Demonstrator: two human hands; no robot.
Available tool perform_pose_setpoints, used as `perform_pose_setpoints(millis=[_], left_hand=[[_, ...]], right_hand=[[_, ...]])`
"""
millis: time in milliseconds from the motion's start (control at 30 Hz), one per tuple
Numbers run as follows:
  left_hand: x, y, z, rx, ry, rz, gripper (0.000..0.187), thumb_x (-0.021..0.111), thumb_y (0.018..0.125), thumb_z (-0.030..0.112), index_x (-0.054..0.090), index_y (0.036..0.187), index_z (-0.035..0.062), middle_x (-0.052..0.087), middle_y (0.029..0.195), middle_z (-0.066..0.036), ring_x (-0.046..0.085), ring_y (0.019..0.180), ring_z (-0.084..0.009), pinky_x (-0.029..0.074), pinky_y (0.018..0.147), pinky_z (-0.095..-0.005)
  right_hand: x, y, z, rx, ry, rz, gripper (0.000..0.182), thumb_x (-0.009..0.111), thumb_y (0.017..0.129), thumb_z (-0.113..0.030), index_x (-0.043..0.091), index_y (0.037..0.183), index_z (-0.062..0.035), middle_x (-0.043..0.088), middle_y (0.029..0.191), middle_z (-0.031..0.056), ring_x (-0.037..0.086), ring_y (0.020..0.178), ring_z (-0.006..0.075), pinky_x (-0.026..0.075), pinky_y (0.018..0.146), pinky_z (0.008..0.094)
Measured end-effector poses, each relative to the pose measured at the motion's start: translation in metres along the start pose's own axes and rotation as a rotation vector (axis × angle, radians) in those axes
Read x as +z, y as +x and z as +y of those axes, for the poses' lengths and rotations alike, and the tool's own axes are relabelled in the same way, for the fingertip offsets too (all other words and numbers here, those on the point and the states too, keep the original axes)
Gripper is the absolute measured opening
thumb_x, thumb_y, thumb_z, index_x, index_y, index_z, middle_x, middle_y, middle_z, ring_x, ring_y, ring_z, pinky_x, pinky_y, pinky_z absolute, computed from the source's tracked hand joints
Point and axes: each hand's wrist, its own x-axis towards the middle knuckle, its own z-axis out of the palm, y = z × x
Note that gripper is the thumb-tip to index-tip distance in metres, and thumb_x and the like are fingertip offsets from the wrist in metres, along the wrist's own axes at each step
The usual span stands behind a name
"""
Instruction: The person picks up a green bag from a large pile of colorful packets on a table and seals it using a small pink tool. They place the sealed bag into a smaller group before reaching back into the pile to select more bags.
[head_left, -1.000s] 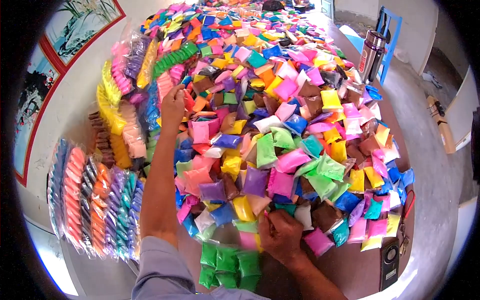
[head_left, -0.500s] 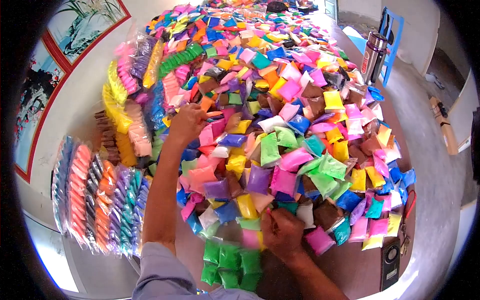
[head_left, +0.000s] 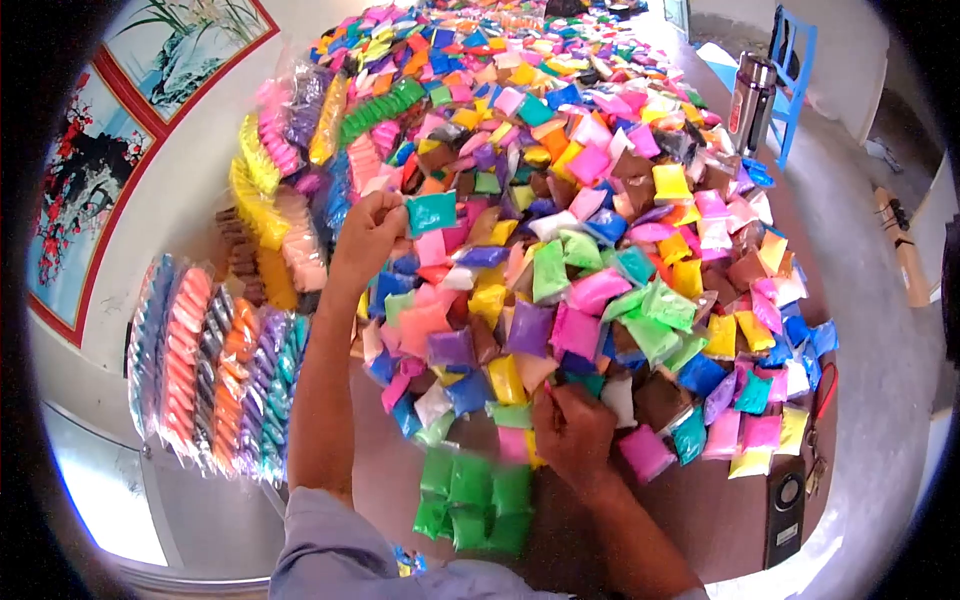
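Note:
My left hand [head_left: 370, 240] pinches the edge of a small teal packet [head_left: 432, 213] above the left side of a big pile of colourful packets [head_left: 530, 330]. At the near edge of the pile, my right hand [head_left: 574, 428] is closed, its fingertips pressed together. What lies between those fingertips, if anything, I cannot make out. Beside them are a pink packet [head_left: 515, 445] and a yellow packet [head_left: 505, 378]. A group of green packets [head_left: 472, 500] lies on the table in front of me, left of my right forearm.
Long clear bags of stacked packets [head_left: 183, 360] line the left side, with yellow ones [head_left: 258, 190] further back. A steel flask [head_left: 751, 105] stands at the far right near a blue chair [head_left: 792, 80]. A black device [head_left: 786, 515] lies at the table's right front.
A teal packet now shows in my left hand, where none was visible before. My right hand stays by the near edge, its fingers now pinched together. The whole view has shifted slightly.

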Motion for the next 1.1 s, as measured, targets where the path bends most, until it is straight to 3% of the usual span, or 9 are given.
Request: perform_pose_setpoints(millis=[100,300,433,533,600,667,767,933,1100], left_hand=[[0.005,-0.013,0.004,0.003,0.057,-0.017,0.02,0.058,0.103,0.014,0.063,0.113,-0.0026,0.067,0.089,-0.006,0.067,0.072,-0.0122,0.058,0.064,-0.0272],[0.007,0.009,-0.017,0.151,0.383,-0.098,0.018,0.061,0.101,0.015,0.068,0.11,0.0002,0.067,0.085,-0.005,0.063,0.068,-0.0124,0.054,0.06,-0.0293],[0.017,0.002,0.002,0.023,0.422,-0.187,0.021,0.06,0.1,0.019,0.069,0.104,0.0002,0.067,0.081,-0.006,0.064,0.068,-0.0133,0.053,0.061,-0.0328],[0.017,-0.006,0.003,0.058,0.468,-0.218,0.021,0.061,0.099,0.021,0.07,0.101,0.0018,0.069,0.08,-0.01,0.068,0.069,-0.0183,0.054,0.064,-0.036],[0.004,-0.003,-0.003,0.384,0.943,-0.194,0.022,0.061,0.097,0.022,0.071,0.101,0.0022,0.07,0.08,-0.015,0.071,0.071,-0.024,0.055,0.068,-0.0386],[0.006,-0.002,0.009,0.355,0.876,-0.077,0.024,0.062,0.096,0.023,0.072,0.101,0.0016,0.07,0.08,-0.019,0.071,0.072,-0.0263,0.055,0.071,-0.0392],[0.015,0.006,0.031,0.208,0.599,0.079,0.025,0.065,0.096,0.024,0.073,0.097,-0.0002,0.071,0.076,-0.013,0.069,0.068,-0.0192,0.054,0.066,-0.0347],[0.069,0.048,0.037,0.315,0.478,0.084,0.024,0.069,0.093,0.022,0.074,0.098,-0.0012,0.072,0.077,-0.012,0.068,0.068,-0.0169,0.053,0.064,-0.0329],[0.152,0.103,0.044,0.352,0.393,-0.073,0.032,0.072,0.09,0.029,0.076,0.101,-0.0012,0.076,0.088,-0.017,0.074,0.077,-0.0234,0.056,0.072,-0.0364]], right_hand=[[-0.004,0.0,0.0,0.045,-0.044,-0.084,0.015,0.067,0.094,-0.017,0.069,0.085,-0.0063,0.065,0.074,0.0147,0.067,0.063,0.0358,0.053,0.056,0.0473],[-0.004,0.002,-0.001,0.027,0.01,-0.047,0.016,0.067,0.094,-0.017,0.066,0.083,-0.0064,0.065,0.074,0.0148,0.066,0.063,0.0363,0.052,0.056,0.048],[-0.002,0.0,0.003,0.019,-0.037,-0.08,0.015,0.068,0.093,-0.017,0.065,0.082,-0.0063,0.065,0.075,0.0151,0.066,0.063,0.0366,0.052,0.055,0.0482],[-0.001,-0.002,0.004,0.012,-0.012,-0.035,0.015,0.069,0.091,-0.017,0.065,0.081,-0.0064,0.065,0.074,0.0155,0.066,0.063,0.0372,0.052,0.055,0.0482],[0.001,-0.001,0.007,0.002,-0.06,-0.045,0.017,0.07,0.09,-0.017,0.064,0.079,-0.0064,0.065,0.074,0.0159,0.066,0.064,0.0375,0.052,0.055,0.0485],[0.0,0.002,0.005,-0.014,-0.044,-0.015,0.018,0.07,0.091,-0.018,0.064,0.078,-0.0064,0.065,0.073,0.0159,0.066,0.064,0.0375,0.052,0.055,0.0487],[0.0,-0.002,0.004,-0.006,-0.022,-0.014,0.019,0.069,0.092,-0.019,0.064,0.078,-0.0066,0.065,0.073,0.0156,0.066,0.063,0.0374,0.052,0.055,0.0488],[-0.005,0.001,0.002,-0.016,-0.012,-0.023,0.015,0.068,0.093,-0.02,0.067,0.084,-0.0077,0.065,0.074,0.0138,0.066,0.062,0.0358,0.053,0.055,0.0474],[-0.01,0.005,-0.003,-0.018,-0.05,-0.037,0.014,0.067,0.094,-0.019,0.069,0.095,-0.0054,0.065,0.073,0.0132,0.065,0.06,0.0342,0.054,0.055,0.0462]])
